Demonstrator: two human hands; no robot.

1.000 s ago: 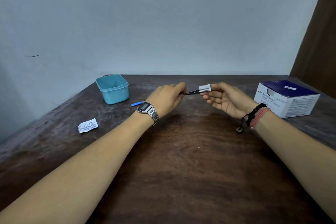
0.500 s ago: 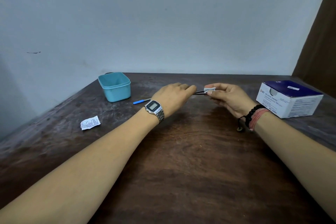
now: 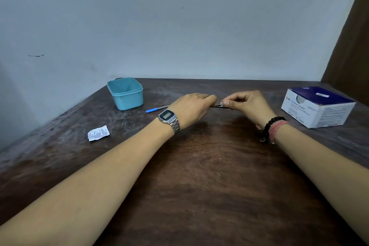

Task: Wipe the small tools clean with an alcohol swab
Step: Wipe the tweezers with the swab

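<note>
— Thin black metal tool (image 3: 219,106): location and visibility?
— Held in the air above the dark brown wooden bench (image 3: 199,185), between both hands. Only a short dark stretch shows; both ends are hidden by fingers, so its type cannot be told.
— White alcohol swab (image 3: 222,104)?
— A small white corner visible; the rest is covered by the right hand (image 3: 247,106).
— Left hand (image 3: 191,109), pose?
— Back upward, forearm reaching in from lower left, silver wristwatch (image 3: 168,119) on it. Fingers curled, pinching the tool's left end.
— Right hand?
— Knuckles up, thumb and fingers curled, pinching the swab round the tool.
— Other items?
— Teal plastic tub (image 3: 125,94), blue-handled small tool (image 3: 155,109) lying beside it, torn white wrapper (image 3: 98,133), white-and-navy swab box (image 3: 317,107).
</note>
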